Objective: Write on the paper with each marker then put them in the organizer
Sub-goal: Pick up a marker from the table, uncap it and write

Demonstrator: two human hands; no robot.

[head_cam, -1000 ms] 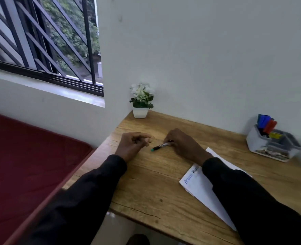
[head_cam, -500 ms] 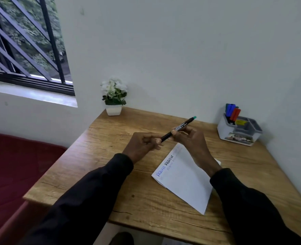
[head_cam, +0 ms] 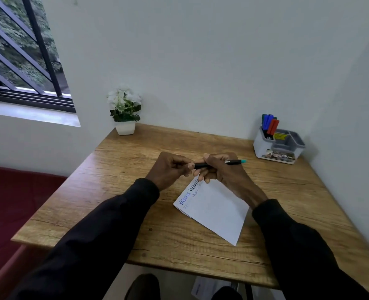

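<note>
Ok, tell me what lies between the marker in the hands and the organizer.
Nothing stands there. The head view shows only bare wooden desk between the teal-tipped marker and the organizer.

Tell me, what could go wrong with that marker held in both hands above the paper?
Both the left hand and right hand grip the marker just above the paper. If it is being uncapped, a jerk could smear the words already written. The paper lies loose, so it may slide once writing starts.
</note>
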